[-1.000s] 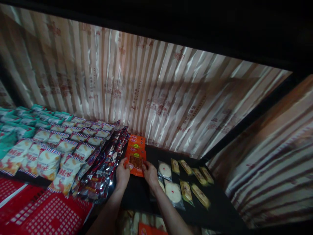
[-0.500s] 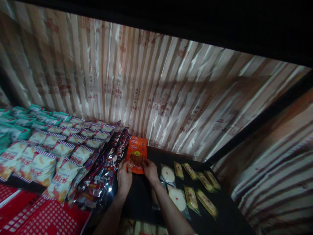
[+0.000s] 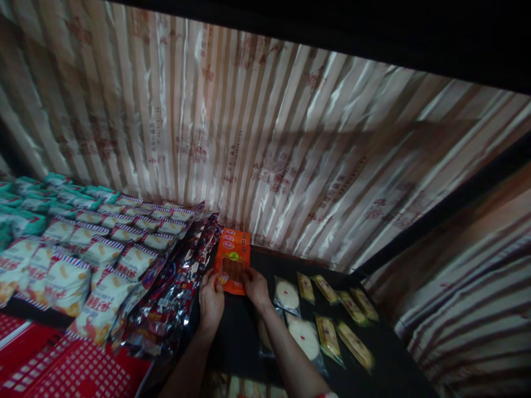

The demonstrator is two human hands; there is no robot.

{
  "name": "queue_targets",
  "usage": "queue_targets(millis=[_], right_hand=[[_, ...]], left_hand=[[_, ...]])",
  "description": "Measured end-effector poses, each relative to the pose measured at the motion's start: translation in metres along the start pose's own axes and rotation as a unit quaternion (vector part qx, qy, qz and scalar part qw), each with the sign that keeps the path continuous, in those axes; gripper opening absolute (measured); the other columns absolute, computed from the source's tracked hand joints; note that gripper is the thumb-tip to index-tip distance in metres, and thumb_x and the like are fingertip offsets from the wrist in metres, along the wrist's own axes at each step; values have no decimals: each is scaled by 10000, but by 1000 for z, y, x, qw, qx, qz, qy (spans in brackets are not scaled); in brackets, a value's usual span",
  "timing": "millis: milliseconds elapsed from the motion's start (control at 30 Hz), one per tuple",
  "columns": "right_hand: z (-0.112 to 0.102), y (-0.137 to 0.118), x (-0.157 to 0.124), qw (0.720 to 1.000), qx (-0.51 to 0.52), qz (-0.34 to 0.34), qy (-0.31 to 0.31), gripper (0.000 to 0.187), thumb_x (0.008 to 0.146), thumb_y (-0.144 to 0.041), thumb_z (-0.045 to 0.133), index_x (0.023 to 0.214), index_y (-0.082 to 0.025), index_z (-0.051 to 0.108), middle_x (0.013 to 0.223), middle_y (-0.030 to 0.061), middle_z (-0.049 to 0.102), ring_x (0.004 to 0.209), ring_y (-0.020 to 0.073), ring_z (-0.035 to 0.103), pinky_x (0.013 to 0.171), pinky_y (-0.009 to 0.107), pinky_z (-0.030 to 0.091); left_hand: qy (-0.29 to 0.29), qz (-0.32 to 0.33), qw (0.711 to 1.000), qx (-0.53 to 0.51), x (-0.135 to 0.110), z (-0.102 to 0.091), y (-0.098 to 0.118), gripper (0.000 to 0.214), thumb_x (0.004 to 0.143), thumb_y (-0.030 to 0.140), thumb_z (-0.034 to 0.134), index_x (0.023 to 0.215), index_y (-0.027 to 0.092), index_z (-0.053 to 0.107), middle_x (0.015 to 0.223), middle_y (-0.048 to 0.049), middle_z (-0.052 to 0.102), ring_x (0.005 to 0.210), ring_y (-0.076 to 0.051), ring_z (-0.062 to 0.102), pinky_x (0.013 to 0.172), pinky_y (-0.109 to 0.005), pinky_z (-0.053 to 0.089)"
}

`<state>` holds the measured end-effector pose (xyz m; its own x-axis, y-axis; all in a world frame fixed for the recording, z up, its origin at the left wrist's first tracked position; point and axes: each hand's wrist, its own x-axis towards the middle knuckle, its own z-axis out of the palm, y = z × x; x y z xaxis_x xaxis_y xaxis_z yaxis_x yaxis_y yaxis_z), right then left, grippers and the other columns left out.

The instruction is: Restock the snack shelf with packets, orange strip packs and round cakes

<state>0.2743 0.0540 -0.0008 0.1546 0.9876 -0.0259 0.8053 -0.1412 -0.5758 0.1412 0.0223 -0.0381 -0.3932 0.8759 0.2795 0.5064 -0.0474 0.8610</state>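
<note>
An orange snack packet (image 3: 234, 257) with a clear window lies at the back of the black shelf, against the wrapped wall. My left hand (image 3: 211, 296) is closed on its lower left corner, thumb and fingers pinching the edge. On the lower right edge, my right hand (image 3: 256, 286) grips the same packet. Dark red shiny packets (image 3: 178, 298) stand in rows just left of my left hand. Right of my right hand lie round white flat cakes (image 3: 287, 294) in clear wrappers.
Several long yellow wrapped pastries (image 3: 326, 337) lie on the black shelf (image 3: 373, 381) at right. White chip bags (image 3: 102, 304) and green bags (image 3: 27, 221) fill the left. Red perforated baskets (image 3: 83, 367) stand at the lower left. A dark beam (image 3: 373, 50) runs overhead.
Both hands stay on the orange packet, which has hardly moved on the shelf. The view has shifted slightly.
</note>
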Motion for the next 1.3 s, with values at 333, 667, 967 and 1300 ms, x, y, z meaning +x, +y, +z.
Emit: queue_targets(millis=[333,667,967,1300], right_hand=[[2,-5,-3,997,-82,-11,2,360,837,-233,425,1144,-162,599,1040,120,640,929,187,626,795,228,434],[1,-12,-6,994,-104,-2,-8,355,856,-280,403,1149,-192,583,1038,105,615,905,179,625,756,231,429],[0,-16,-11,992,-122,12,-11,356,863,-319,383,1152,-235,573,1044,89,588,885,172,621,725,242,434],[1,-13,-13,992,-126,12,9,363,843,-304,398,1147,-237,583,1127,85,560,1007,195,561,833,265,415]], left_hand=[[-3,-20,1000,7,2,-1,-1,321,748,78,421,941,144,668,1104,-113,616,1026,-211,582,951,-344,441],[-1,-24,999,22,3,2,-5,337,747,67,412,961,114,669,1100,-125,625,1028,-219,585,947,-339,446],[0,-23,1000,18,3,2,-5,338,749,77,413,968,144,661,1100,-114,623,1037,-213,575,950,-341,438],[-10,-24,999,34,-1,6,-1,341,750,74,407,985,132,648,1104,-116,616,1026,-192,577,949,-305,429]])
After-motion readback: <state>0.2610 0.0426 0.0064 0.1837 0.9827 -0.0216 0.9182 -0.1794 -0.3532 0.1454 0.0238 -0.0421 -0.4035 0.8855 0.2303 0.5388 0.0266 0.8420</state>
